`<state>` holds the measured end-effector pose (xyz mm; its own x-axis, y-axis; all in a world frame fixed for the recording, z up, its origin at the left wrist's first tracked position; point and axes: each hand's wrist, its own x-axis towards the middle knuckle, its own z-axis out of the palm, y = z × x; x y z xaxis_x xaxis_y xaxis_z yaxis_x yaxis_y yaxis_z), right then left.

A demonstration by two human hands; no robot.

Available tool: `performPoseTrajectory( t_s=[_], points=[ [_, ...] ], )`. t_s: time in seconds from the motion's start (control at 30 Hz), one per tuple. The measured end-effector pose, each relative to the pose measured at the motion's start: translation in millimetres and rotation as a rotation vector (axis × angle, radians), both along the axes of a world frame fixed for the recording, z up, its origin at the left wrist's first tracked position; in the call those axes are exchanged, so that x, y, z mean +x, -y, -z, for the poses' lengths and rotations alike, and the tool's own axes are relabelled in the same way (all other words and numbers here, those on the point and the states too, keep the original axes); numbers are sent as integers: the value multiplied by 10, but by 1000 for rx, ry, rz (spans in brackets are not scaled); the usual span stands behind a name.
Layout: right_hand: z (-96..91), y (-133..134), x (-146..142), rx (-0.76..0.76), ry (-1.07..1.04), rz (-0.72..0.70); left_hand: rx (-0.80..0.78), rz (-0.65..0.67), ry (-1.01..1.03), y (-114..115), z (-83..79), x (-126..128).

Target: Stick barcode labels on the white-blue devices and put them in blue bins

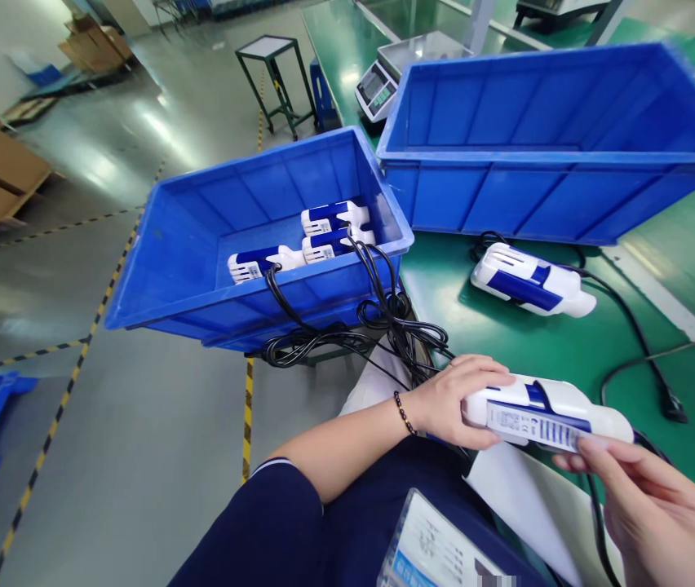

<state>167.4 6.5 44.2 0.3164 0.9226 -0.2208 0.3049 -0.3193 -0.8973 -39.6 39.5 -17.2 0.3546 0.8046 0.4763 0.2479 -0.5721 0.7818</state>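
My left hand is wrapped round the rounded left end of a white-and-blue corded device, held just above the table's front edge. A long printed label runs along the side facing me. At the label's right end, the thumb and forefinger of my right hand pinch its tip. A second device of the same kind lies on the green table beyond, its black cord and plug trailing to the right. Below my right hand lies a sheet of white paper, partly hidden.
Left of the table a blue crate holds several similar devices, with bundled black cords hanging over its rim. A larger blue crate stands on the table, with a digital scale behind it.
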Motion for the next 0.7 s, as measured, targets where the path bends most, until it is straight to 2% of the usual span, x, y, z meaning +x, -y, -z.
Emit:
performPoseTrajectory(
  t_s=[0.4, 0.6, 0.7],
  points=[
    [-44, 2, -27, -7, 58, -4, -4, -17, 39, -1, -2, 3],
    [-51, 5, -39, -33, 63, -2, -90, -86, 61, 19, -44, 60],
    [-62, -3, -55, 5, 66, -30, -102, -121, 74, 30, -55, 85]
  ],
)
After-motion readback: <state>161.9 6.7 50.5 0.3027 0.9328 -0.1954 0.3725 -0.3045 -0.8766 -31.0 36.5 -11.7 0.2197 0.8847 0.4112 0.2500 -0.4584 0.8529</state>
